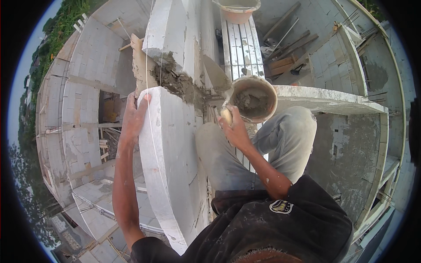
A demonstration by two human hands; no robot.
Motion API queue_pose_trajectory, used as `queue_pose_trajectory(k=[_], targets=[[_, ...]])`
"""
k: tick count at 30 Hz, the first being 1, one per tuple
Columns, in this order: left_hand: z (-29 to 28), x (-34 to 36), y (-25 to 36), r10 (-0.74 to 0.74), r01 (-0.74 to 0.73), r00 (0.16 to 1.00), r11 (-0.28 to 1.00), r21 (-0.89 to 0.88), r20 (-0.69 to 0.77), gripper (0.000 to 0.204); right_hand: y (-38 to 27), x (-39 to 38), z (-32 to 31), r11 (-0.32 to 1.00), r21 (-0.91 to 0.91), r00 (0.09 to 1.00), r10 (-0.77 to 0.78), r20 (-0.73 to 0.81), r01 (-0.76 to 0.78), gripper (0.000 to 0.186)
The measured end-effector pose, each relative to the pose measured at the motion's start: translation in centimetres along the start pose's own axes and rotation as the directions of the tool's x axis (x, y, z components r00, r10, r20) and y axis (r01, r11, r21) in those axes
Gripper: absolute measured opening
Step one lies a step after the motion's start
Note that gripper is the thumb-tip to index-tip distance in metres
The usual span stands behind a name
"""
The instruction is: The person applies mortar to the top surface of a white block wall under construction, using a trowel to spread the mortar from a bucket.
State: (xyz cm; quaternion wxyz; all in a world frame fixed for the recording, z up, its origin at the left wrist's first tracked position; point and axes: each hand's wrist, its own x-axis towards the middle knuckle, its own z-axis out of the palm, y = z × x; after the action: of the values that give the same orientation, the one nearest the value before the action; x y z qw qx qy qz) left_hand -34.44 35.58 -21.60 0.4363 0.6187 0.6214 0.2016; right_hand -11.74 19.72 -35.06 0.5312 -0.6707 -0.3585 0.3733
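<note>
My left hand (137, 115) reaches round the far end of the near white block (164, 149) and grips the lower end of a thin, rough-edged board (142, 63). That board stands against the left side of a gap in the wall. Wet grey mortar (177, 83) sits in the gap, between the near block and the far white block (169, 33). Held by its pale handle, a trowel (215, 75) is in my right hand (237, 129), its blade tilted beside the gap. Just right of it stands a round bucket (272, 98) with mortar inside.
A thin string line (148, 76) runs along the wall's left side. Slatted metal planking (239, 41) extends ahead, with another bucket (239, 15) on it. Another wall (324, 94) branches right. Loose timber (285, 61) lies below, and there are drops on both sides.
</note>
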Motion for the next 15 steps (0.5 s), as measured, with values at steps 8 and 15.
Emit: queue_pose_trajectory(k=[8,15], targets=[[-2.9,6.3,1.7,-0.046,0.169,0.968,0.844,-0.509,0.245,0.087,-5.8,5.6,-4.2,0.636,-0.699,0.904,0.003,0.427,0.327,0.037],[-0.9,8.3,3.6,-0.095,0.092,0.991,0.995,0.027,0.090,0.110,-6.5,10.4,-0.9,0.390,-0.711,0.805,-0.176,0.567,0.586,0.036]])
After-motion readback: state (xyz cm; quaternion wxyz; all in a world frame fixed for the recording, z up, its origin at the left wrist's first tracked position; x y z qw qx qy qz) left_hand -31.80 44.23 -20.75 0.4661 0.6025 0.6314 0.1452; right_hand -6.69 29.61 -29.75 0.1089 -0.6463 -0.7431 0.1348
